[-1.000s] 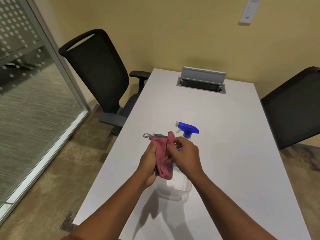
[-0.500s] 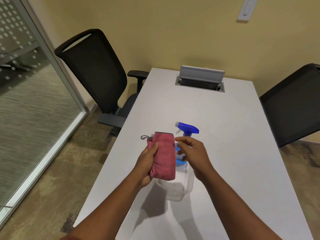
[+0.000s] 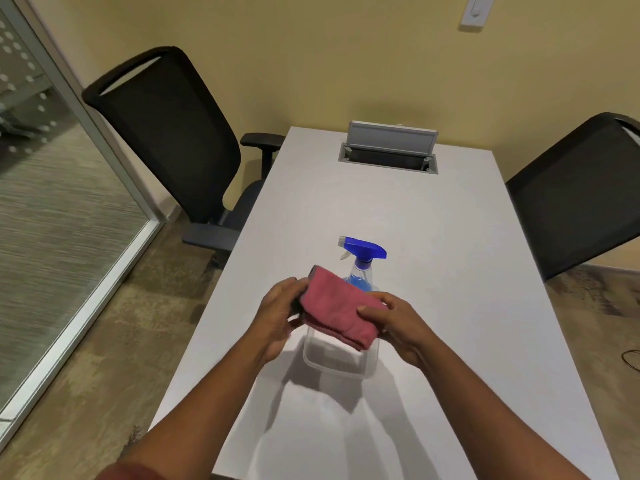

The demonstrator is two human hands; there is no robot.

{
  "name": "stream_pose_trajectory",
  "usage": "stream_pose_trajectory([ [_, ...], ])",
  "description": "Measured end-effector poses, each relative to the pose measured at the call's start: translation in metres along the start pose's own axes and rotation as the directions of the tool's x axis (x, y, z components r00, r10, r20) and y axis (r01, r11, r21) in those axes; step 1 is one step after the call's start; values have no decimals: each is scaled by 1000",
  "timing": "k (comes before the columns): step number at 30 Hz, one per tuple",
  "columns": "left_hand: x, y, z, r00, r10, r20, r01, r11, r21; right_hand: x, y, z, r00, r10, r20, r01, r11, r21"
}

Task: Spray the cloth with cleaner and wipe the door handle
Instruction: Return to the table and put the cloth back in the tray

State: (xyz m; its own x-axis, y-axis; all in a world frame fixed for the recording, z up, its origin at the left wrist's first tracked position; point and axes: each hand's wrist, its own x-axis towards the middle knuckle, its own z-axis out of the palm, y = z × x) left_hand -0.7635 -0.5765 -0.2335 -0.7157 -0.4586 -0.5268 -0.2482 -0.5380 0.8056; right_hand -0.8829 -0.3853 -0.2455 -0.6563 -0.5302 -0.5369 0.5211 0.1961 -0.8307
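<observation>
A folded pink cloth (image 3: 337, 308) is held flat above the table between both hands. My left hand (image 3: 277, 313) pinches its left edge and my right hand (image 3: 398, 322) grips its right end, thumb on top. Just behind the cloth stands a clear spray bottle (image 3: 360, 268) with blue liquid and a blue trigger head, its lower part hidden by the cloth. Neither hand touches the bottle. No door handle is in view.
A clear plastic tub (image 3: 334, 362) sits on the white table (image 3: 433, 254) under the cloth. A grey cable box (image 3: 389, 152) is open at the far end. Black office chairs stand at the left (image 3: 166, 140) and right (image 3: 575, 199). A glass partition (image 3: 52, 202) runs along the left.
The cloth hung upright from my left hand before; it is now turned flat and my right hand has taken hold of its right end.
</observation>
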Motion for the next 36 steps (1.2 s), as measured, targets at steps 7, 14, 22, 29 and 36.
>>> stream_pose_trajectory([
  [7,10,-30,-14,1000,-30,5,23,854,519,7,20,-18,997,57,-44,-61,993,-97],
  [14,24,-49,3,980,186,76,-142,371,918,17,34,-11,966,-251,-57,53,412,-910],
  [22,48,-70,9,957,181,227,-221,-54,974,43,44,-6,979,-198,50,22,-144,-989],
  [29,67,-74,9,928,118,355,-283,-397,873,50,56,5,983,-180,28,-15,-234,-972],
  [36,72,-66,20,784,35,619,-582,-302,755,36,49,5,918,-380,118,27,-236,-971],
])
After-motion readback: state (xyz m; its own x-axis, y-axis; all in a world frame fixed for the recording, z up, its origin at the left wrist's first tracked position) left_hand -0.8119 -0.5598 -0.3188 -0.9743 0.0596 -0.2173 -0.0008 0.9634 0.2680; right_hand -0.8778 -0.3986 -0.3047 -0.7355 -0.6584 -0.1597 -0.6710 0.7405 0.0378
